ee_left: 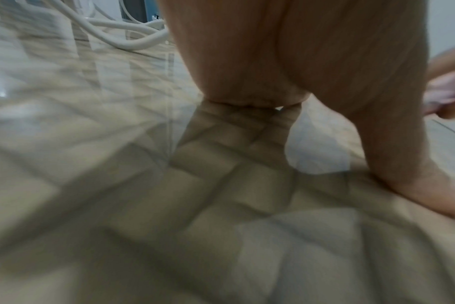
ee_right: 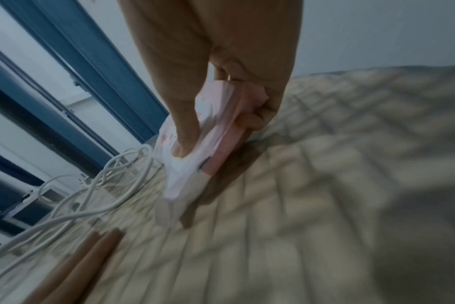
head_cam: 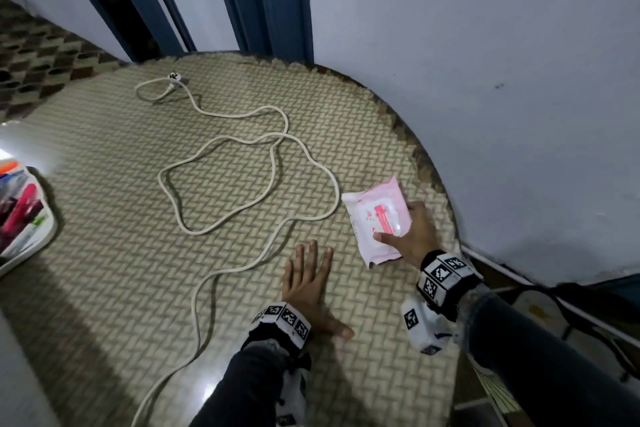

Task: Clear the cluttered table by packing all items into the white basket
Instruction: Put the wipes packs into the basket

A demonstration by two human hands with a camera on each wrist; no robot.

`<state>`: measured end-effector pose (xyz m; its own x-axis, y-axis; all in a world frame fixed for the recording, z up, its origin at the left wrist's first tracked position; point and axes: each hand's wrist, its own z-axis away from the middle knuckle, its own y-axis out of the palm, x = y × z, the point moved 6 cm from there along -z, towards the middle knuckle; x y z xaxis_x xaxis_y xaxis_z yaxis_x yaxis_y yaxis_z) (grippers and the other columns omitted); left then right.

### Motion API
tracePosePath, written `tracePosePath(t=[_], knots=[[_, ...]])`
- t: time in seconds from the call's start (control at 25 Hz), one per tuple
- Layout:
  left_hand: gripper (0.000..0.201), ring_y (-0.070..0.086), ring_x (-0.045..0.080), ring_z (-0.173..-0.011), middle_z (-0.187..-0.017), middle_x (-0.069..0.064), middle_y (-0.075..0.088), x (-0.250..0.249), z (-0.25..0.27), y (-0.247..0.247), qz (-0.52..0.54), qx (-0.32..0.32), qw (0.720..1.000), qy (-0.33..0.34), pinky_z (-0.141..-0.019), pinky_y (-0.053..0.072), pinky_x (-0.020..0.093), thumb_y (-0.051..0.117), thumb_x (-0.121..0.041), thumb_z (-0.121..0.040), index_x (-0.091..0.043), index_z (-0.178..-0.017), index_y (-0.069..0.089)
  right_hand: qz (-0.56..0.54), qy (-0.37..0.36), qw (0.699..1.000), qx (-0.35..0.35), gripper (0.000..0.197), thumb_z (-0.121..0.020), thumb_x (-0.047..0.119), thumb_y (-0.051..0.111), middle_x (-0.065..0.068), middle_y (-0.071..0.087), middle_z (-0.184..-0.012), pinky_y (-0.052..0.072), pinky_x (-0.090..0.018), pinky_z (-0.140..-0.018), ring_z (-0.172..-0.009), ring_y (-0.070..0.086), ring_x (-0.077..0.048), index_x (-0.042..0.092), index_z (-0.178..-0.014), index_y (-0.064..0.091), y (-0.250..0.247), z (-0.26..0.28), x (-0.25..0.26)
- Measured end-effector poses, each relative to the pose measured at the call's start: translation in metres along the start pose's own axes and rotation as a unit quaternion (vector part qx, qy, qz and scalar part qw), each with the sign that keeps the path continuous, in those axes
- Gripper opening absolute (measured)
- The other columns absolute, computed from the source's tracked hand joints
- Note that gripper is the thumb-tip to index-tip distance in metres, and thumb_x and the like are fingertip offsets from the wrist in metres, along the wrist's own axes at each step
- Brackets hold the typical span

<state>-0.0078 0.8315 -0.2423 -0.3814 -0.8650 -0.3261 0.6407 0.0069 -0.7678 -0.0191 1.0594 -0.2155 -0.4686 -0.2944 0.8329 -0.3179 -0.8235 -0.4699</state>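
From the head view, the right hand (head_cam: 417,236) has its grip on the pink pack (head_cam: 377,224), thumb across the top face and fingers at the far edge, near the table (head_cam: 398,135) rim; the left hand (head_cam: 306,282) lies flat and spread on the table, holding nothing, just beside that grip. The cord (head_cam: 242,163) sprawls beyond both, and the basket (head_cam: 41,236) sits well apart to the left. The left wrist view shows only the palm pressed down. In the right wrist view the pack (ee_right: 195,156) buckles under the thumb (ee_right: 185,131): likely soft, light and slick (a wipes pack, probably), so pinching across its thick middle should hold best.
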Motion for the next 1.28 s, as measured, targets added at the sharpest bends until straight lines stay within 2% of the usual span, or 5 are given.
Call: tracePosePath(t=[0.24, 0.36, 0.68, 1.08, 1.28], knots=[[0.111, -0.011, 0.016, -0.145, -0.156, -0.006, -0.01, -0.004, 0.016, -0.006, 0.127, -0.082, 0.988, -0.012, -0.117, -0.004, 0.033, 0.079, -0.051, -0.062, -0.026, -0.151, 0.017, -0.105, -0.013, 0.994, 0.014, 0.069, -0.066, 0.009, 0.085, 0.004, 0.058, -0.108, 0.048, -0.024, -0.075, -0.1, 0.057, -0.016, 0.013, -0.118, 0.04, -0.013, 0.081, -0.01], [0.033, 0.046, 0.018, -0.129, -0.138, 0.01, 0.05, -0.006, 0.039, -0.016, 0.511, -0.081, 0.856, -0.02, -0.101, 0.038, 0.018, 0.056, -0.022, -0.094, -0.008, -0.124, 0.059, -0.17, -0.041, 0.985, -0.001, 0.063, -0.069, 0.009, 0.082, 0.009, 0.06, -0.106, 0.052, -0.027, -0.079, -0.099, 0.06, -0.01, 0.015, -0.117, 0.042, -0.012, 0.117, 0.012], [0.029, 0.068, 0.019, -0.096, -0.109, 0.009, 0.071, -0.028, 0.165, -0.072, 0.721, -0.2, 0.654, 0.112, -0.076, 0.056, 0.029, 0.068, -0.014, -0.083, -0.011, -0.112, 0.063, -0.294, -0.134, 0.944, 0.063, 0.027, -0.088, 0.011, 0.062, -0.009, 0.065, -0.114, 0.056, -0.034, -0.083, -0.102, 0.066, -0.017, 0.02, -0.109, 0.048, 0.011, 0.209, 0.09], [0.043, 0.071, 0.023, -0.09, -0.096, 0.009, 0.074, 0.03, 0.328, -0.056, 0.634, -0.423, 0.64, 0.1, -0.07, 0.057, 0.031, 0.075, -0.001, -0.076, -0.007, -0.112, 0.053, -0.303, -0.211, 0.915, 0.162, 0.053, -0.072, 0.051, 0.072, -0.004, 0.073, -0.095, 0.055, -0.021, -0.068, -0.086, 0.07, -0.014, 0.012, -0.106, 0.057, 0.065, 0.325, 0.135], [0.042, 0.07, 0.025, -0.093, -0.1, 0.01, 0.073, 0.065, 0.421, -0.014, 0.62, -0.467, 0.627, 0.074, -0.074, 0.057, 0.034, 0.074, -0.005, -0.076, -0.007, -0.113, 0.055, -0.329, -0.21, 0.884, 0.258, 0.027, -0.088, 0.004, 0.06, -0.008, 0.074, -0.097, 0.057, -0.026, -0.071, -0.086, 0.07, -0.017, 0.014, -0.113, 0.057, 0.113, 0.405, 0.135]])
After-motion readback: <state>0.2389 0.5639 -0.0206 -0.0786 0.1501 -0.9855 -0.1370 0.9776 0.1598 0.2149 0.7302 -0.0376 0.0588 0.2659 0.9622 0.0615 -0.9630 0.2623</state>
